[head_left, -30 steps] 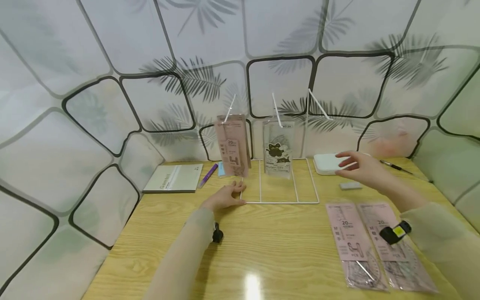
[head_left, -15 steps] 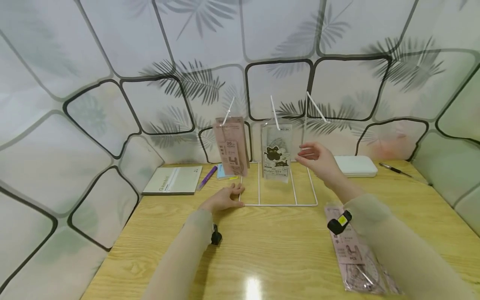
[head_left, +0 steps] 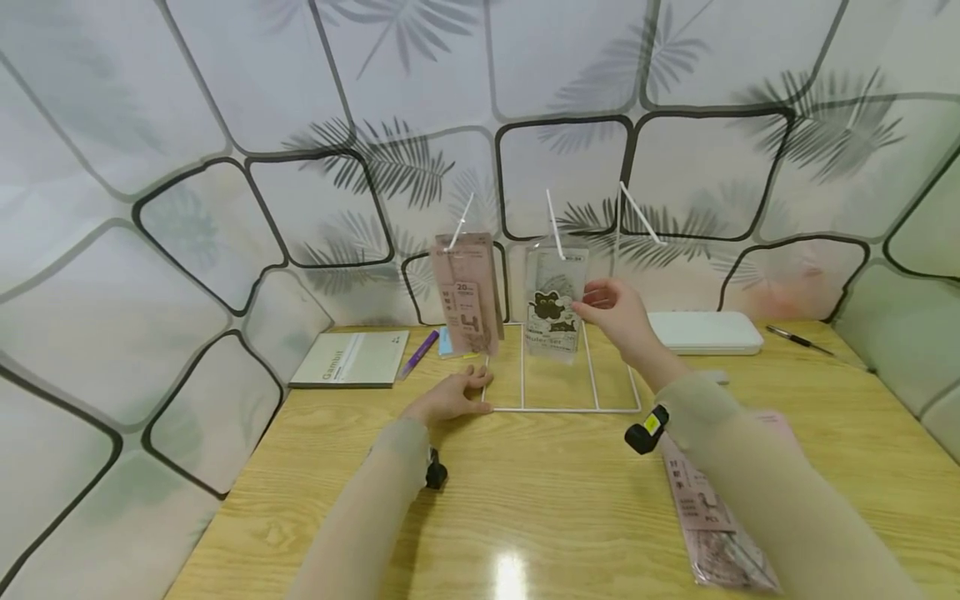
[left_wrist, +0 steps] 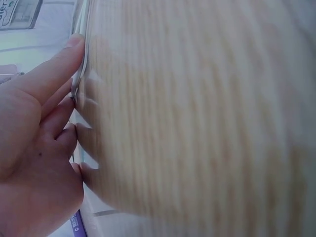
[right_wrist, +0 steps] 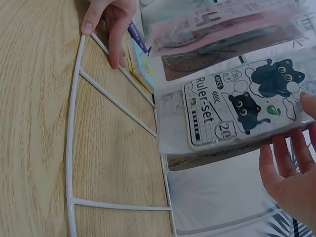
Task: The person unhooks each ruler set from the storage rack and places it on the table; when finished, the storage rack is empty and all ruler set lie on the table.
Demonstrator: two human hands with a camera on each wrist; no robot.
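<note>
A white wire display rack [head_left: 566, 409] stands on the table, its hooks reaching forward. My left hand [head_left: 447, 397] holds the front left corner of its base; in the left wrist view the thumb [left_wrist: 69, 54] presses the wire. From the middle hook hangs a clear-packed ruler set [head_left: 555, 333] with black cats on its card. With thumb in front and fingers behind, my right hand [head_left: 618, 321] pinches this ruler set's right edge. A pink ruler set pack [head_left: 465, 300] hangs on the left hook, another behind it. Nothing hangs on the right hook [head_left: 642, 212].
Pink ruler packs [head_left: 705, 517] lie at the front right, partly under my right forearm. Behind are a white case [head_left: 705, 333], a black pen [head_left: 798, 337] and a grey block partly hidden by my sleeve. A notebook [head_left: 352, 358] and purple marker [head_left: 418, 354] lie left.
My right hand has moved left from above the white case to the hanging cat ruler set and taken its edge. The left hand stays at the rack's corner.
</note>
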